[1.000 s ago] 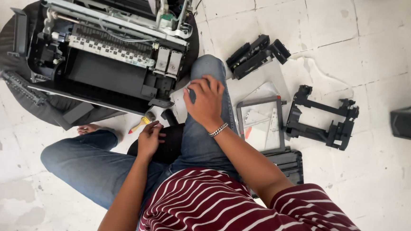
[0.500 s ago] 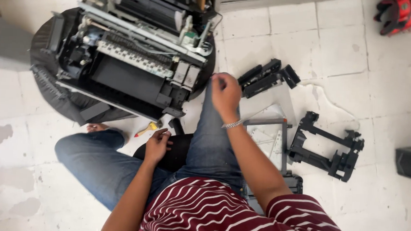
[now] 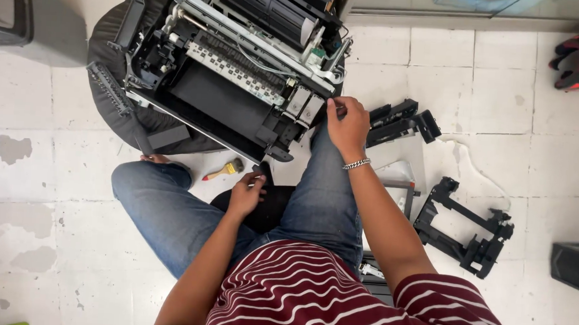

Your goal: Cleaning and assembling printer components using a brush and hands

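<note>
right hand (image 3: pixel 347 122) reached printer (image 3: pixel 232 65), fingers pinching its edge | white tiled floor (image 3: pixel 502 82)

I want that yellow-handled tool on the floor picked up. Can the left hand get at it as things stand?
Probably yes: the left hand rests by the knee, with the yellow-handled tool lying close on bare floor tiles, nothing between them.

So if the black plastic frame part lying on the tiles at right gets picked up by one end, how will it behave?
The black plastic frame part is an open skeleton of thin bars, so probably light and slightly flexible. Its lumpy ends may make it swing or hang unevenly. It lies flat on the white tiled floor, so it is unlikely to roll.
</note>
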